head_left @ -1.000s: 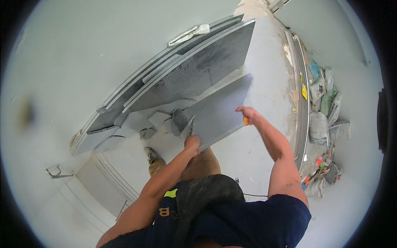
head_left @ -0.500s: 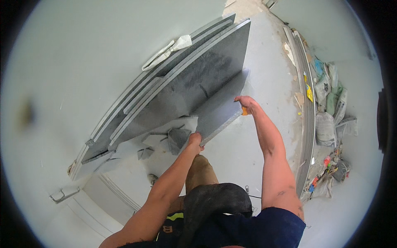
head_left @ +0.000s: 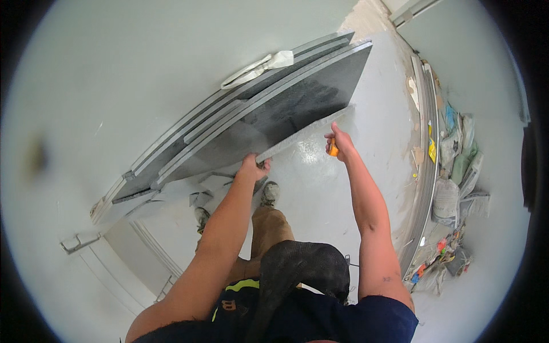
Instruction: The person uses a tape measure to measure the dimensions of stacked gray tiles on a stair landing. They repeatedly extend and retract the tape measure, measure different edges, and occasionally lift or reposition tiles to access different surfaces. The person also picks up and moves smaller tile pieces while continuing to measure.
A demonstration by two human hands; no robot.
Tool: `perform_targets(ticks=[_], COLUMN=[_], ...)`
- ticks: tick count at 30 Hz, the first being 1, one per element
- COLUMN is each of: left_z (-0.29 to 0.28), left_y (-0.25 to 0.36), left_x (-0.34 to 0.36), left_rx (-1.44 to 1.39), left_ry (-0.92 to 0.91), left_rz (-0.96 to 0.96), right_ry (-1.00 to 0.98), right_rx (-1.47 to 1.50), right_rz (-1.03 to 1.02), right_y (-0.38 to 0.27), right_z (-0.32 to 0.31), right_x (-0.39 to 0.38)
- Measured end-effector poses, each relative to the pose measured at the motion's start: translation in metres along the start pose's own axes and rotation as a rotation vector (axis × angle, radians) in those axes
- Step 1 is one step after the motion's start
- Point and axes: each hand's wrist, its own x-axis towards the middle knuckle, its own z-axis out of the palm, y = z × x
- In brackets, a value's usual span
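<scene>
A grey stone slab [head_left: 303, 131], seen edge-on as a pale strip, leans close along the face of the larger dark slabs [head_left: 297, 80] stacked against the wall. My left hand [head_left: 256, 164] grips the near end of that slab. Just right of its long edge, my right hand [head_left: 338, 144] is closed on a small orange object [head_left: 333, 148], apart from the slab. Broken grey pieces [head_left: 203, 194] lie on the floor below the stack, partly hidden by my left arm. My boots [head_left: 269, 194] are near them.
A white cloth [head_left: 257, 68] rests on the stack. Along the right wall lie long grey strips [head_left: 423, 103], filled bags [head_left: 449, 200] and small debris [head_left: 440, 251]. A metal handle [head_left: 77, 244] is at lower left. Pale floor [head_left: 377, 86] extends beside the slabs.
The slab I hold has tipped up toward the stack, from showing its broad face to showing its edge. My right hand has come off it, and my left hand has moved up and left.
</scene>
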Motion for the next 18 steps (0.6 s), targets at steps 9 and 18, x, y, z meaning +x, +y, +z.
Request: perform_targets(ticks=[9,18], left_z=[-0.146,-0.479], left_y=[-0.046,0.025], left_x=[-0.042,-0.097], left_rx=[0.385,1.536], left_ry=[0.048,0.667], left_rz=[0.311,0.507], right_ry=[-0.042,-0.248], right_rx=[-0.035,-0.321], right_rz=[0.178,0.321], right_y=[0.088,0.181], right_z=[-0.02,0.085], right_x=[-0.074,-0.144])
